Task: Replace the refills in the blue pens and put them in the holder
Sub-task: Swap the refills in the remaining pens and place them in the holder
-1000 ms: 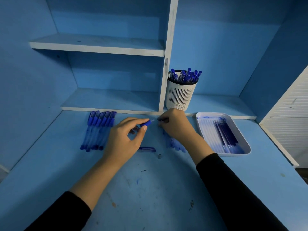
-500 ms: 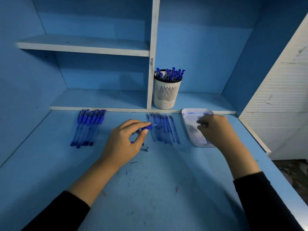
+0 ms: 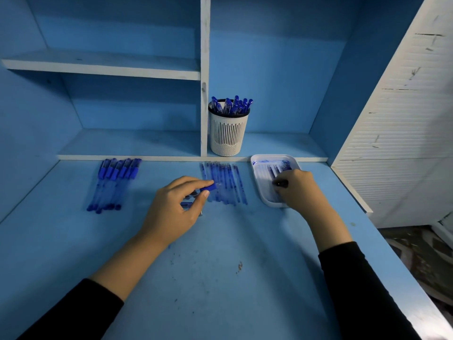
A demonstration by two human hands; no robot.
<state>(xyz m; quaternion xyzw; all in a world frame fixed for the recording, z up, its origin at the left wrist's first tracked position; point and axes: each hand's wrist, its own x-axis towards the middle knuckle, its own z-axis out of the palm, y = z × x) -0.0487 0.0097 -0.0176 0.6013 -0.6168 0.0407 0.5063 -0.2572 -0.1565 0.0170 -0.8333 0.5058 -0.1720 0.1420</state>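
My left hand (image 3: 175,208) pinches a blue pen barrel (image 3: 207,188) between thumb and fingers, just above the desk's middle. A loose pen part (image 3: 187,204) lies under that hand. A row of refills (image 3: 224,184) lies on the desk right of it. My right hand (image 3: 297,190) reaches into the white tray (image 3: 257,177) of refills, fingers curled down onto them; whether it holds one is hidden. A row of several blue pens (image 3: 114,184) lies at the left. The white slotted holder (image 3: 228,134) with several pens stands on the low shelf.
The blue desk (image 3: 220,266) carries ink specks near its front. A white divider (image 3: 204,77) rises left of the holder, with a shelf (image 3: 103,67) above on the left. A white ribbed panel (image 3: 397,133) closes the right side, and the desk edge drops off there.
My right hand moved from beside the left hand rightward to the tray, uncovering the row of refills, and now sits deeper in the tray. The left hand keeps its grip on the barrel.
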